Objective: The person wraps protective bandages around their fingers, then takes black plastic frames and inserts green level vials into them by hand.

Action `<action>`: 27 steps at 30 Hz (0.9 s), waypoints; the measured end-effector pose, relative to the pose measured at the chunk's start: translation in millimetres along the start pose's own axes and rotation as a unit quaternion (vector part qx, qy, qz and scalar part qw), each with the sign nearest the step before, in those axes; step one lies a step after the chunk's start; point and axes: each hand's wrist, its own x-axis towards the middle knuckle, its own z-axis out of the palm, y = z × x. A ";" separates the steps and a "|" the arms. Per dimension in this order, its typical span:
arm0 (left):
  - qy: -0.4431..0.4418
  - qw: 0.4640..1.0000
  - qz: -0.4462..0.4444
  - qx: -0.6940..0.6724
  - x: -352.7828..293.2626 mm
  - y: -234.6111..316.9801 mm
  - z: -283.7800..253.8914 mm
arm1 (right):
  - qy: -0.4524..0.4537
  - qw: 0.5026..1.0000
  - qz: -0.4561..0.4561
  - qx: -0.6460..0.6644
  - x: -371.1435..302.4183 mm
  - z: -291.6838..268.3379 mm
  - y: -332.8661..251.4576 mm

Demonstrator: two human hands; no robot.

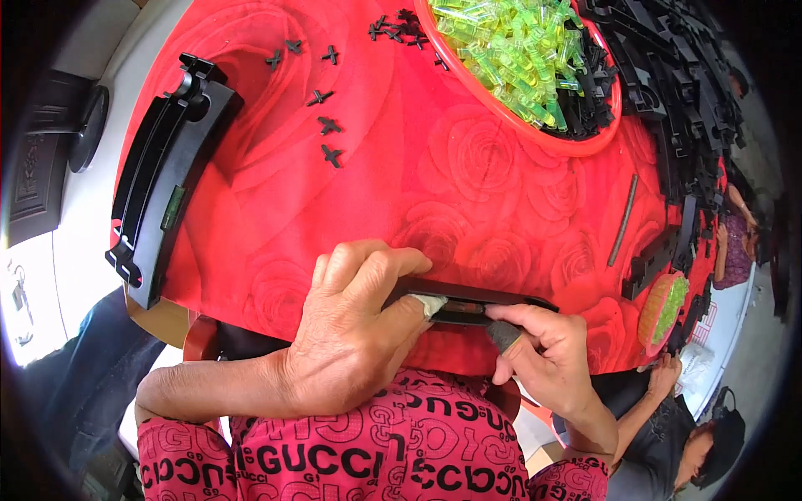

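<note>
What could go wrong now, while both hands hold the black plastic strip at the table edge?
1. The black strip sits at the very edge of the red cloth; if the left hand or right hand loosens its grip, it may fall onto the lap.
2. The small black cross pieces lie loose on the cloth and could scatter if it is tugged.
3. The red bowl of green parts is heaped full; a bump may spill it.
</note>
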 end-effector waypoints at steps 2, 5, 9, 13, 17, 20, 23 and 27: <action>0.008 1.000 -0.012 -0.004 1.7 1.9 0.6 | 0.004 1.000 -0.026 0.003 0.2 2.9 2.3; 0.013 1.000 -0.017 -0.009 0.5 2.2 0.1 | 0.013 0.998 -0.061 -0.003 -0.2 5.4 4.8; 0.023 0.999 -0.023 -0.008 0.0 0.8 2.6 | 0.020 0.996 -0.086 0.014 0.8 7.2 9.6; 0.032 0.999 -0.009 -0.016 -0.5 -1.2 3.9 | 0.029 0.995 -0.096 0.001 0.0 9.8 10.1; 0.030 0.999 -0.015 -0.014 -2.1 0.7 1.1 | 0.041 0.995 -0.091 0.005 -1.9 13.8 11.2; 0.015 1.000 0.010 -0.001 -1.6 -4.0 1.4 | 0.041 0.997 -0.064 0.006 -1.4 10.1 8.6; 0.041 0.997 0.060 -0.010 -0.6 -8.9 1.2 | 0.058 0.994 -0.077 -0.056 -6.8 9.3 0.3; 0.045 0.995 0.084 -0.019 0.1 -16.1 -6.0 | 0.123 0.949 -0.184 -0.223 -5.6 6.5 0.2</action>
